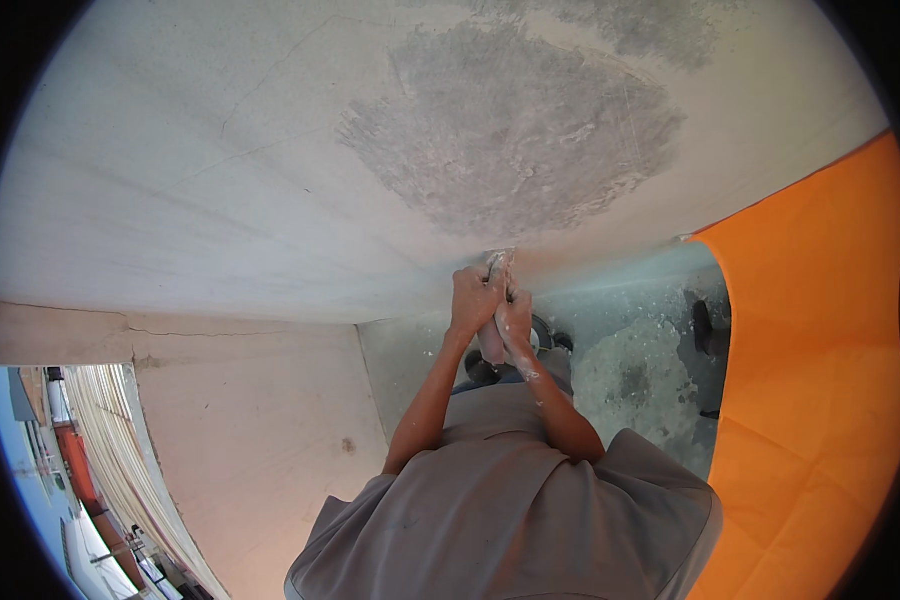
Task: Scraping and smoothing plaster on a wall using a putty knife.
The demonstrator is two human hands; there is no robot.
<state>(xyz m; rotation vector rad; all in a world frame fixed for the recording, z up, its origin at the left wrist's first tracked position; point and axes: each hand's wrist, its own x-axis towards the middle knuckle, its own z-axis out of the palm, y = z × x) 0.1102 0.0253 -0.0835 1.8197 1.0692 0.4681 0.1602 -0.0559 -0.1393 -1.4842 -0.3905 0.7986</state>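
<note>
In front of my body, close to the pale wall (pixel 250 200), my two hands come together. My left hand (pixel 475 300) is closed, its fingers curled inward against the other. Beside it my right hand (pixel 514 318) is closed too, with white smears on its fingers and wrist. Between and just beyond the fingertips shows a small whitish, plaster-smeared thing (pixel 502 262), near the wall surface. The hands hide most of it, so its kind cannot be made out. A large rough grey patch (pixel 520 130) marks the wall beyond the hands.
An orange sheet (pixel 810 350) hangs along the right. The grey floor (pixel 625 370) below is stained and spattered white. A dark round object (pixel 542 333) is partly hidden behind my hands. At left, a cracked side wall (pixel 250 420) borders an opening (pixel 100 450) onto the outdoors.
</note>
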